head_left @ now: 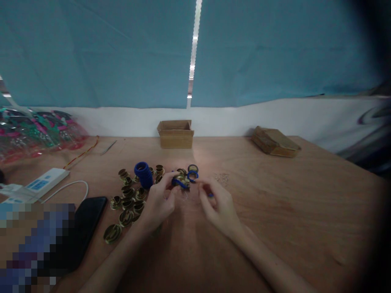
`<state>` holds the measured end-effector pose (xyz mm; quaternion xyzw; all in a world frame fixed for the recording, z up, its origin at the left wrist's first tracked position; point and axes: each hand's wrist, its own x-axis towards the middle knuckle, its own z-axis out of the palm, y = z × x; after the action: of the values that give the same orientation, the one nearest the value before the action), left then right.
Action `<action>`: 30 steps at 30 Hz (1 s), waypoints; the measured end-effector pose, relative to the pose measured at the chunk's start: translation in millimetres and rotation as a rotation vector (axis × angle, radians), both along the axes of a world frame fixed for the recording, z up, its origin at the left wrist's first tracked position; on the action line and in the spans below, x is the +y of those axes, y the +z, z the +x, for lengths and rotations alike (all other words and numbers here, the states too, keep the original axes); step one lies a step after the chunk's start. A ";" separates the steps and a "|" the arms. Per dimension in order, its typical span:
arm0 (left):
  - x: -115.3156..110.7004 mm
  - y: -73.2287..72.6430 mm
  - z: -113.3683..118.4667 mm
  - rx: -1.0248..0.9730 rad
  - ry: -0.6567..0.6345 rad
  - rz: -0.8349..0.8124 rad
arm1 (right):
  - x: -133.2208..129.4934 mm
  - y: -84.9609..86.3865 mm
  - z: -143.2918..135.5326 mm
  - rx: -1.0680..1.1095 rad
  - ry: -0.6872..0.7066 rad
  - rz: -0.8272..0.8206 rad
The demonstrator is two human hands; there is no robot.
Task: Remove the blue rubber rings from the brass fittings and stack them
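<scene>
My left hand (159, 200) pinches a round gold metal piece with a blue band (181, 182), between thumb and fingers. Close to its right, my right hand (218, 205) has its thumb and forefinger pressed together; anything between them is too small to make out. Just behind the held piece lie a blue ring (192, 176) and a dark-rimmed round gold piece (193, 167). A thin pale loop (184, 196) shows faintly below it. To the left of my left hand stands a stack of blue rings (143, 175), among several gold metal cup-like pieces (126, 203).
Tiny gold bits (221, 178) lie beyond my right hand. At the back stand an open cardboard box (176, 140) and another carton (275, 142). On the left are a black phone (88, 219), a white power strip (45, 183), tweezers (108, 147) and plastic-wrapped pliers (39, 130).
</scene>
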<state>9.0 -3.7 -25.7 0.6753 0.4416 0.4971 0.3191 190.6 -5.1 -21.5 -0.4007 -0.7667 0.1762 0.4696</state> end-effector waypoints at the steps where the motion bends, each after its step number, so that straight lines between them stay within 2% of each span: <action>1: -0.5 -0.8 0.9 -0.034 -0.010 -0.013 | 1.9 0.9 1.7 0.042 -0.041 -0.037; 3: -1.9 -2.5 3.1 -0.098 -0.061 -0.034 | 5.9 2.3 3.9 0.107 -0.058 -0.161; 8: -6.4 -4.9 7.8 -0.147 -0.163 -0.072 | 10.6 4.4 1.8 0.259 0.208 -0.529; 13: -4.5 -7.1 7.0 -0.296 -0.116 -0.068 | 9.2 7.1 -0.5 0.334 0.275 -0.636; 16: -2.4 -6.2 5.6 -0.315 -0.070 -0.071 | 8.8 7.0 -1.0 0.383 0.301 -0.678; 19: -2.9 -1.6 4.5 -0.246 0.011 -0.064 | 10.2 4.4 -1.3 0.490 0.307 -0.761; 23: -5.3 6.9 0.8 -0.130 0.178 -0.050 | 14.8 -0.1 0.9 0.642 0.234 -0.886; 28: -2.5 19.6 -16.6 0.016 0.356 0.127 | 19.5 -4.6 5.1 0.623 0.181 -0.915; 30: 0.4 25.8 -29.9 0.094 0.473 0.165 | 19.5 -4.5 5.4 0.585 0.196 -0.893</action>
<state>-20.8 -3.3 0.0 0.5994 0.5596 0.5602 0.1169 196.0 14.4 -26.0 -0.4222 -0.4884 0.6318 0.4289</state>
